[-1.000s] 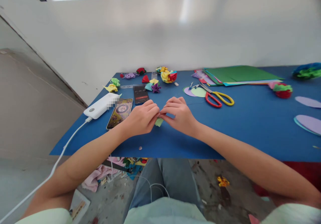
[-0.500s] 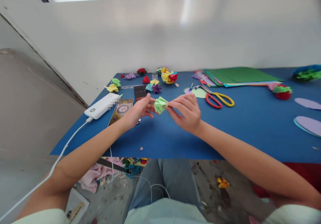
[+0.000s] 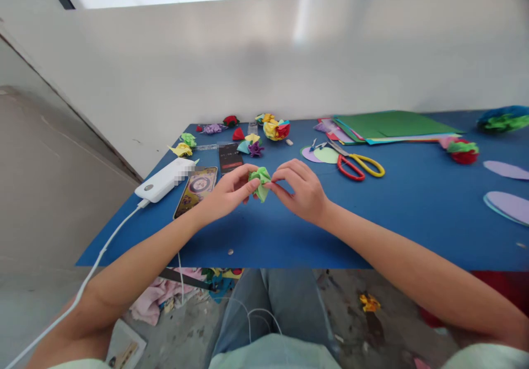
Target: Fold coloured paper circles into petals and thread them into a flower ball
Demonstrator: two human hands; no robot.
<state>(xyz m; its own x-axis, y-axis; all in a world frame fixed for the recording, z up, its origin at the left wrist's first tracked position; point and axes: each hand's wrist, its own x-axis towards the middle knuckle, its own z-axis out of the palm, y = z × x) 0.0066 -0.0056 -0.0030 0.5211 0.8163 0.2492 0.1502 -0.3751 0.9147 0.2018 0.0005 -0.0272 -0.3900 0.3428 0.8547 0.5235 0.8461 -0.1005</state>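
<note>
A light green paper flower (image 3: 261,184) with crumpled petals is held above the blue table (image 3: 281,237), between my two hands. My left hand (image 3: 232,188) grips its left side, with the thumb on the near face and the fingers behind. From the right, my right hand (image 3: 298,188) pinches the flower's edge between thumb and fingertips. Just beyond my left hand lie a dark phone (image 3: 230,158) and a second phone (image 3: 196,190) with a lit, colourful screen.
Scissors (image 3: 359,165) with red and yellow handles lie beside paper ovals (image 3: 326,153). A stack of coloured sheets (image 3: 397,124) rests at the back. Several paper flowers (image 3: 276,130) stand along the far edge. A white power bank (image 3: 165,179) with a cable sits at the left.
The green flower, mostly hidden between my hands at first, came into view in my right hand while my left hand opened. My left hand has since closed on it again.
</note>
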